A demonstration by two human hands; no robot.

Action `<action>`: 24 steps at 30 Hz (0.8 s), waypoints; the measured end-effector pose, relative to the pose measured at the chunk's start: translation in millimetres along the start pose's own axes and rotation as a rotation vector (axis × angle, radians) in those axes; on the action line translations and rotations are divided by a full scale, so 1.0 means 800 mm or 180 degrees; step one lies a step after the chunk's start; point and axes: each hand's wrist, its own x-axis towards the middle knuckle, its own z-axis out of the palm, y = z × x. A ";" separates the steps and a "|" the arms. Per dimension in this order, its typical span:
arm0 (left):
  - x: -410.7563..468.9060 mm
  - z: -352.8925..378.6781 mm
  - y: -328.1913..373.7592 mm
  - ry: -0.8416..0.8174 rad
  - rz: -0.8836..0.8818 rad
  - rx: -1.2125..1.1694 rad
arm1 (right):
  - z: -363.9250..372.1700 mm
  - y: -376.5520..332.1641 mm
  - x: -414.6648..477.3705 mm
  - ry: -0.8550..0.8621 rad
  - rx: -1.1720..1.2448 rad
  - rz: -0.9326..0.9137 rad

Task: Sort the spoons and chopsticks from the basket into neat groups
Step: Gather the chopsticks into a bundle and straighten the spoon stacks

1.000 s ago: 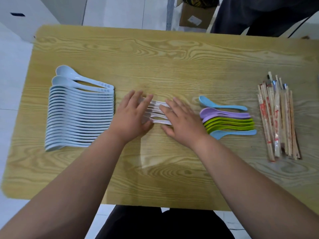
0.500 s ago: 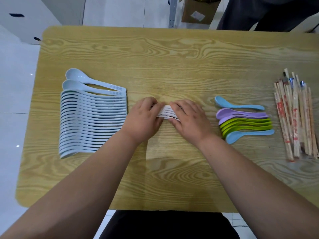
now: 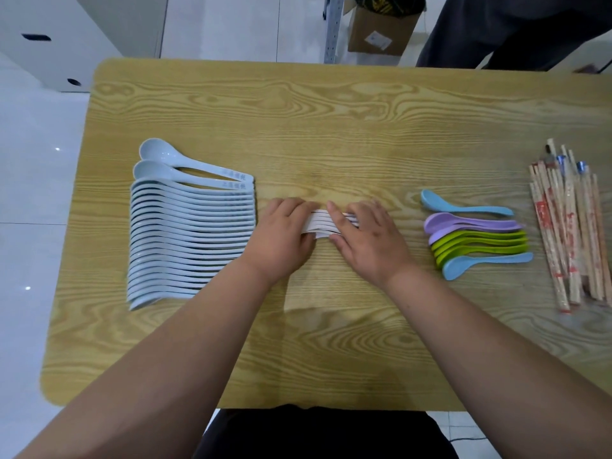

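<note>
Both hands are on the small white spoons, mid-frame on the table. Our left hand curls over the stack's left end, with the fingers on the far side and the thumb on the near side. Our right hand grips the right end the same way, index finger along the far edge and thumb against the near edge. We read that as squeezing from both ends and both sides to square the handles so the group nests tight. Only a short run of handles shows between the hands, so we can't count them. The layout looks like one type per group, left to right. Pale blue spoons sit nested in a long row at centre left, handles pointing right. Coloured spoons sit at centre right with the same orientation: purple and green nested, a blue one at each end. Wrapped chopsticks are bundled lengthwise at the right edge. The white group sits in the gap between, near the pale blue row and well apart from the coloured set. The basket isn't in frame. We judge the sorting nearly done, and this step is tidy-up.
</note>
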 end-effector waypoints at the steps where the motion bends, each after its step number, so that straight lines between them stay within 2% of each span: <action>1: -0.001 0.001 -0.001 0.0022 0.0080 0.0027 | 0.001 0.001 0.000 -0.0010 0.0013 -0.0012; 6: -0.001 0.003 -0.004 0.0158 0.0374 0.0190 | -0.002 0.007 -0.001 -0.0368 0.0164 0.0020; 12: -0.004 0.007 -0.003 0.0323 0.0421 0.0096 | -0.005 0.007 -0.003 -0.0460 0.0342 0.0094; 21: 0.000 0.010 0.000 0.0259 0.0474 0.0517 | -0.001 0.013 -0.002 -0.0179 0.0315 0.0046; 24: 0.000 0.009 -0.002 0.0201 0.0557 0.0573 | 0.000 0.012 -0.003 -0.0255 0.0228 0.0030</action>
